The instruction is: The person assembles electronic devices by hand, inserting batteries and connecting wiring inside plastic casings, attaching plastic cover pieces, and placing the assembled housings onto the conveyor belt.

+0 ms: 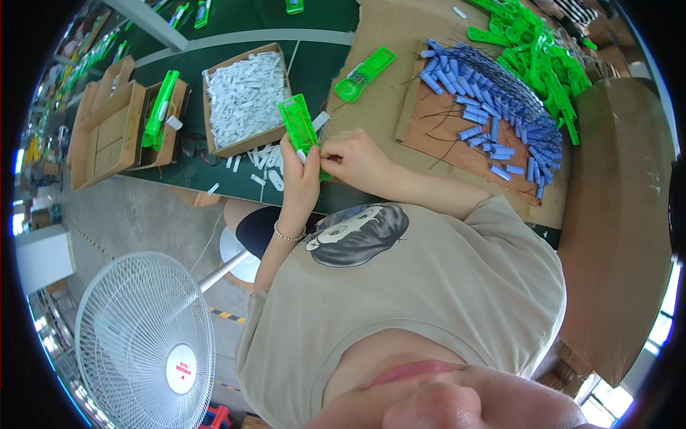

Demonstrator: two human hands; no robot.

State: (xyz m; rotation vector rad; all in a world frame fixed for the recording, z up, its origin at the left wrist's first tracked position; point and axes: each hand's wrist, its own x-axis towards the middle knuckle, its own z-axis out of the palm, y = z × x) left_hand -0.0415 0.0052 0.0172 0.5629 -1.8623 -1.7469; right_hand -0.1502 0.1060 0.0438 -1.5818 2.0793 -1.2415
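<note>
While the left hand [300, 182] is gripping a green plastic case [300, 129] above the worktop [286, 64] edge, the right hand [354, 157] is pinching a small part at it; many blue cells [493, 107] and green cases [536, 50] are waiting unassembled.

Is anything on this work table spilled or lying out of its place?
Yes. Several small white parts lie scattered on the green table, outside the cardboard box that holds the rest. They sit just left of the left hand, which grips a green plastic casing.
</note>
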